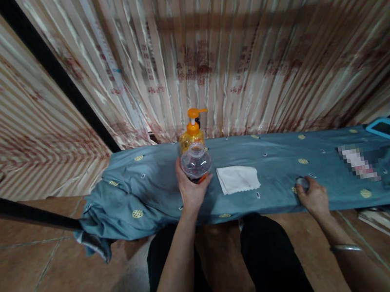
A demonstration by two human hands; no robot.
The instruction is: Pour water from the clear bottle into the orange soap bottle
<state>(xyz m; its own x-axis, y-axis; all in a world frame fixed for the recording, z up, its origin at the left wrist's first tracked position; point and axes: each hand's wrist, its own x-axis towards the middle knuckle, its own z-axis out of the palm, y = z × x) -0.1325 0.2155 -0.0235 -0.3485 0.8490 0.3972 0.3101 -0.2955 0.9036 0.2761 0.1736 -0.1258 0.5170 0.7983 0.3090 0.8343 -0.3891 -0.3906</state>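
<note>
We see a blue patterned cloth (266,174) over a low surface before striped curtains (239,50), where our left hand (191,191) grips 1 clear bottle (196,161), a white cloth (238,178) just right of it, and our right hand (311,194) closes on a small cap (301,182).

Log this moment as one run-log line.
left hand: holds clear bottle | right hand: on small cap | white cloth between hands
</note>
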